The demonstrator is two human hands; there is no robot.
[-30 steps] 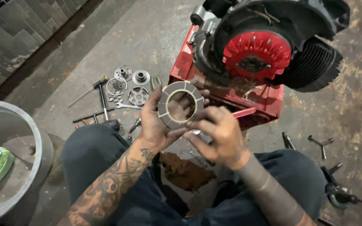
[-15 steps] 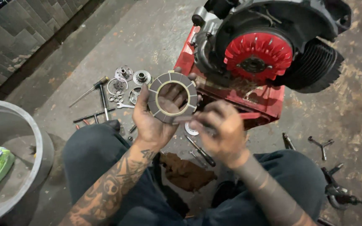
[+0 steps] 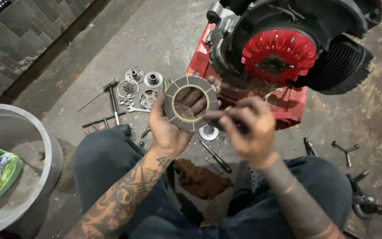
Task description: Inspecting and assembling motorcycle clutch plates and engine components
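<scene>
Gripping a ringed clutch disc (image 3: 191, 103), the left hand (image 3: 169, 128) lifts it; right hand (image 3: 246, 128) pinches something small, unclear.

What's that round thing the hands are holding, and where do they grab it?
The left hand holds a grey segmented friction ring flat against its fingers. The right hand pinches something dark, too blurred to name.

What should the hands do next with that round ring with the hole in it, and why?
Probably bring the right hand a little closer and take the ring's free edge. The left hand holds the segmented ring flat on its fingers, and the right hand, pinched shut on something too small to tell, sits just beside the rim. The engine on the red stand waits right behind.
</scene>
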